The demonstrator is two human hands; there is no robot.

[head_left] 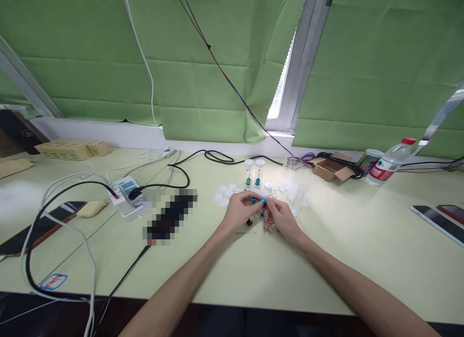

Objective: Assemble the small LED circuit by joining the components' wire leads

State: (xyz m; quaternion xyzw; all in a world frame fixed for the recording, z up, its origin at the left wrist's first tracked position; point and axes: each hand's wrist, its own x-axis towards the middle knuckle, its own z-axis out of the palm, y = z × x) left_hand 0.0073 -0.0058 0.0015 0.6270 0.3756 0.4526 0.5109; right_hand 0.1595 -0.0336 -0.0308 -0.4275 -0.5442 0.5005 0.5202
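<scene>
Green blinds (90, 61) are covering the window behind a pale green table (362, 250). A pixelated patch left of centre is hiding something. At frame centre, left hand (241, 212) and right hand (280, 217) are meeting, both pinching small blue pieces (261, 201), too tiny to identify. Capped vials (254, 173) are standing just behind.

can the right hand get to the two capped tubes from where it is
Probably yes. The right hand is just in front of the capped tubes, with only loose white caps on the table between; but it is busy holding a small blue piece.
</scene>
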